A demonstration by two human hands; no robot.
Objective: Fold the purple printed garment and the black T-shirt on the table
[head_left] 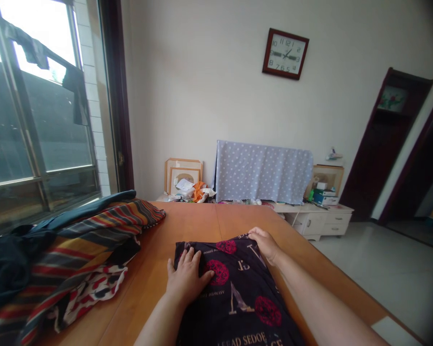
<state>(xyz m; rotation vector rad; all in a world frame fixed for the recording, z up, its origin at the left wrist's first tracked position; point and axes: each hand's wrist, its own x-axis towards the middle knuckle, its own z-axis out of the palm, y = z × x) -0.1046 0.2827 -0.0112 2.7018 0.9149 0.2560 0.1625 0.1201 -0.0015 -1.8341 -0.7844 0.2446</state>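
Observation:
A black cloth garment (234, 283) with red round flower prints and pale lettering lies on the wooden table (187, 221) in front of me. My left hand (189, 274) rests flat on its left part, fingers spread. At the far right corner my right hand (265, 242) pinches the garment's edge, which looks slightly raised there. The near end of the garment runs out of the bottom of the view.
A pile of clothes (94, 240), striped, dark blue and spotted, covers the table's left side. Beyond the table stand a white cabinet (319, 223) and something draped with a dotted blue cloth (263, 173). A window (54, 105) is at the left.

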